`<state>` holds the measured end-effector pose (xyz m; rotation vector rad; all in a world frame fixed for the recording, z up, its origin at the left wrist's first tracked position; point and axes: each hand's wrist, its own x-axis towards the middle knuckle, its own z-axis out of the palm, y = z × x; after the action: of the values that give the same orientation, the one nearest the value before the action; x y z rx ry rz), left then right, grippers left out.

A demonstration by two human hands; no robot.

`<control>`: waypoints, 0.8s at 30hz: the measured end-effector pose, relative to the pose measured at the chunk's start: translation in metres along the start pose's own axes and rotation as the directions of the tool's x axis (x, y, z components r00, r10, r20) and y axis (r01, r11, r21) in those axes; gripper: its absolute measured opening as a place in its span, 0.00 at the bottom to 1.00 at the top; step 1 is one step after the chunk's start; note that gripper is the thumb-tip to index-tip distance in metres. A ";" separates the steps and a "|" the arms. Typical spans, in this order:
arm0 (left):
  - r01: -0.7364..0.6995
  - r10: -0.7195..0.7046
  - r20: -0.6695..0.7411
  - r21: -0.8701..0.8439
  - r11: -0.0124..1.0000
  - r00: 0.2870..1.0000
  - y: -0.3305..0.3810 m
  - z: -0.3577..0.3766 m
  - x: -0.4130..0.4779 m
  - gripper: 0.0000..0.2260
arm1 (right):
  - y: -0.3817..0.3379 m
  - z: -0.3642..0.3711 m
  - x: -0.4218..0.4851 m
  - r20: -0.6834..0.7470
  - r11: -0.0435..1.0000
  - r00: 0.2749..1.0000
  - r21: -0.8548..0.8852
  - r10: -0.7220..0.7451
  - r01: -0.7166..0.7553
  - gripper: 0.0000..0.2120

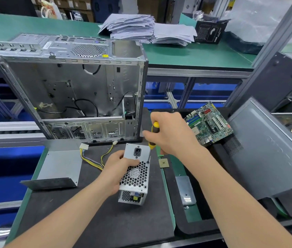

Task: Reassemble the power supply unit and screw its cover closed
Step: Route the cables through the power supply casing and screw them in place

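Far to the left of the left fingers, a bent grey metal cover [59, 163] lies on the dark table [105, 217], well apart from them. Behind it stands a big open computer case [70, 86] with black cables inside. Yellow and black wires [95, 158] with a white plug run across the table to just beside the left hand [118, 169].

The left hand grips the power supply unit [136, 176]. Its fingers [131, 161] are curled round the left side of the box, and the thumb lies on the top face, by the round holes over the fan. The box stands on end in the middle of the table, with a black socket near its top edge. Parts inside it show through the low open end.

Just right of the left thumb, the thin tip of a screwdriver [152, 138] touches the top face of the box near its right edge. The tool is a bit tilted. The right hand [170, 135] is clenched round its yellow and black handle, above and to the right of the box.

Below the right fingers, a small square chip [163, 162] lies near the box. Right of the right hand, a green circuit board [209, 122] rests tilted. Further right leans a big grey panel [266, 149]. Far behind the hands, piles of paper [132, 25] sit on a green shelf [16, 27].
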<state>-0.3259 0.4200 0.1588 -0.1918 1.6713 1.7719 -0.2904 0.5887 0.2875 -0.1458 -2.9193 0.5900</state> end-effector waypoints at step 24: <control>-0.008 0.008 0.004 0.015 1.000 1.000 0.004 0.006 -0.002 0.29 | -0.005 -0.034 0.006 0.501 0.798 0.776 -0.244 -0.383 0.551 0.05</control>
<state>-0.3248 0.4246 0.1645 -0.1744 1.6845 1.7641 -0.2911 0.5979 0.3211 0.7717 -3.2497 -0.0506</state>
